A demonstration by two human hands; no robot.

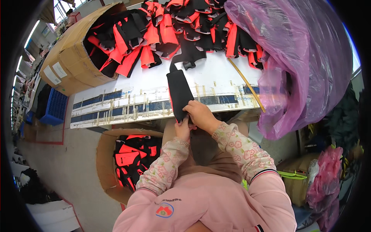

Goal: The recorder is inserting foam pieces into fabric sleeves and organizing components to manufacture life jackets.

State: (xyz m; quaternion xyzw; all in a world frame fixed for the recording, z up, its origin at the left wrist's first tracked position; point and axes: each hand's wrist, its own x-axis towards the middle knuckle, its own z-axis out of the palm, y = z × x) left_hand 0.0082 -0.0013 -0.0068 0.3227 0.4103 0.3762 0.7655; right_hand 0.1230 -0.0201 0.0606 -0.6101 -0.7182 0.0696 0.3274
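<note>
Looking down through the head view, I log this:
Right hand (pixel 199 114): clamped over the near end of the black fabric piece (pixel 179 92), at the table edge.
Left hand (pixel 182 130): just below the right, fingers pinching the same end from underneath.
Black fabric piece: stretches away from my hands across the white table (pixel 127 91).
Beyond the hands: pile of red-and-black pieces (pixel 185 27).
Right of them: purple plastic bag (pixel 301 58), wooden stick (pixel 247 84).
Lower left: open cardboard box (pixel 106 154) with more pieces.
</note>
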